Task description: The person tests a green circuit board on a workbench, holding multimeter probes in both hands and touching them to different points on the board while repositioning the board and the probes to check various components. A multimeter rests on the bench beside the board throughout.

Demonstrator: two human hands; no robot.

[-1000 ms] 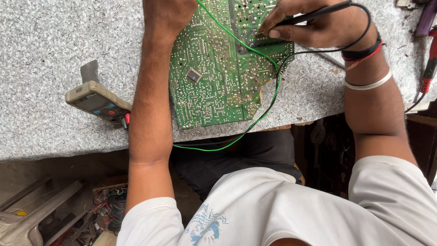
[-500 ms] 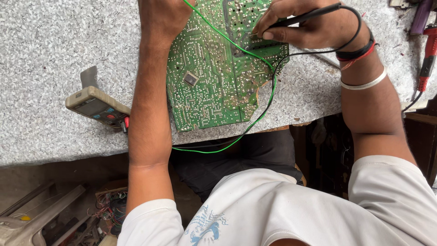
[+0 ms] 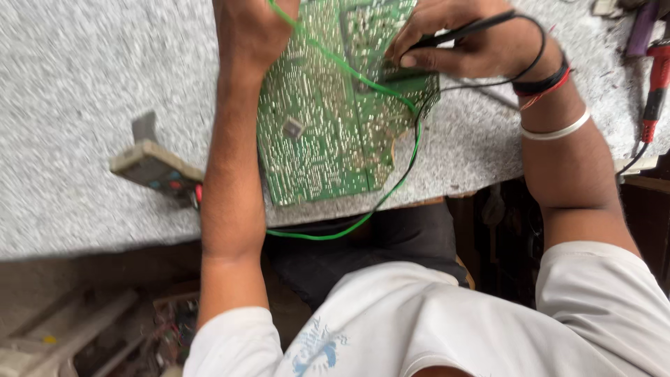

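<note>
A speckled grey stone bench (image 3: 84,84) filled the upper part of the head view, with a dark, cluttered floor below its edge. A green circuit board (image 3: 328,126) lay solder side up on the bench, its near corner close to the edge.

The right hand (image 3: 467,42) rested on the board's far right part, its fingers pinched closed around a thin black probe (image 3: 460,31) whose tip met the board. A black lead (image 3: 537,49) looped from the probe around the wrist, which wore dark bands and a white bangle (image 3: 555,130).

The left hand (image 3: 255,28) lay on the board's far left edge; its fingers ran out of the picture, so its grip could not be told. A green wire (image 3: 377,202) crossed the board from that hand, curved down past the bench edge and came back under the left forearm.

Just left of that forearm lay a beige meter (image 3: 150,164) with coloured buttons. At the far right of the bench lay a red-handled tool (image 3: 656,91) and a purple one (image 3: 641,31).
</note>
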